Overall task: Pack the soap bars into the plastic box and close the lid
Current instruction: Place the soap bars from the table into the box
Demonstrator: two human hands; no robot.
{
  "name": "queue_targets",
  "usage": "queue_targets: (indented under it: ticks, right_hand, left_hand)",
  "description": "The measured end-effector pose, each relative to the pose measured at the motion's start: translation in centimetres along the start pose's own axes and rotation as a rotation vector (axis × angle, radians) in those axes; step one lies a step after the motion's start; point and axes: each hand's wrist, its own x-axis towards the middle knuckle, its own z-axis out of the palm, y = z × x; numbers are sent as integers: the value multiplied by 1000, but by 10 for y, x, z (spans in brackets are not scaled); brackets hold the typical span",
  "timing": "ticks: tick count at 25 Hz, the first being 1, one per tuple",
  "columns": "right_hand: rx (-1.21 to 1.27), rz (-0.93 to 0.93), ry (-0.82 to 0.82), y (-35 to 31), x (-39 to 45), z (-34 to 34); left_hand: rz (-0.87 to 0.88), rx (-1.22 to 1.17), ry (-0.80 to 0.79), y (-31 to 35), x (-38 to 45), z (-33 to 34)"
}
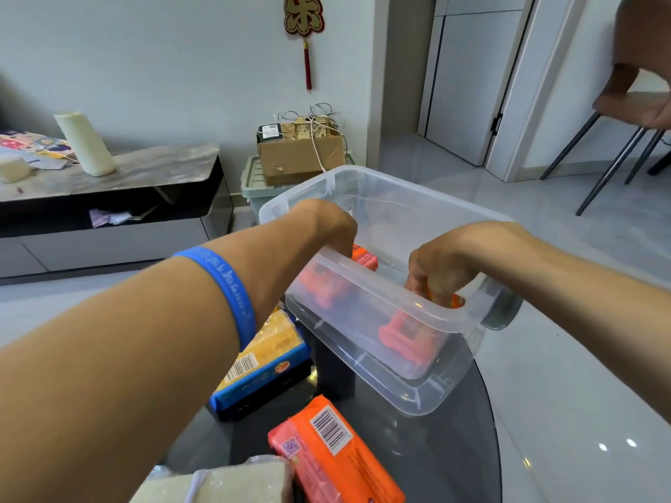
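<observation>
A clear plastic box stands without a lid on a dark round glass table. My left hand reaches over the box's left rim, fingers curled down onto an orange soap bar inside. At the near right corner my right hand dips in, pinching another orange soap bar. Orange wrapping shows blurred through the front wall. Outside the box lie a yellow soap pack with blue edges, an orange soap pack and a pale bar. No lid is visible.
The table's edge curves close to the right of the box. A low TV cabinet stands at the left. Behind the box, a cardboard carton rests on a green bin. Chair legs and another person's hand are at the upper right.
</observation>
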Motion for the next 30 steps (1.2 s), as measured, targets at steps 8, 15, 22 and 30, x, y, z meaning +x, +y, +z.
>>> queue_targets:
  ticks: [8, 15, 22, 30]
  right_hand:
    - [474, -80, 875, 17, -34, -5]
    - [777, -184, 1222, -55, -100, 14]
    - [171, -84, 835, -151, -91, 105]
    - [85, 87, 633, -168, -63, 150]
  left_hand:
    - [102, -437, 745, -26, -101, -41]
    - [-6, -554, 619, -48, -195, 55]
    - [-84, -355, 201, -46, -194, 146]
    - [-110, -465, 326, -39, -182, 164]
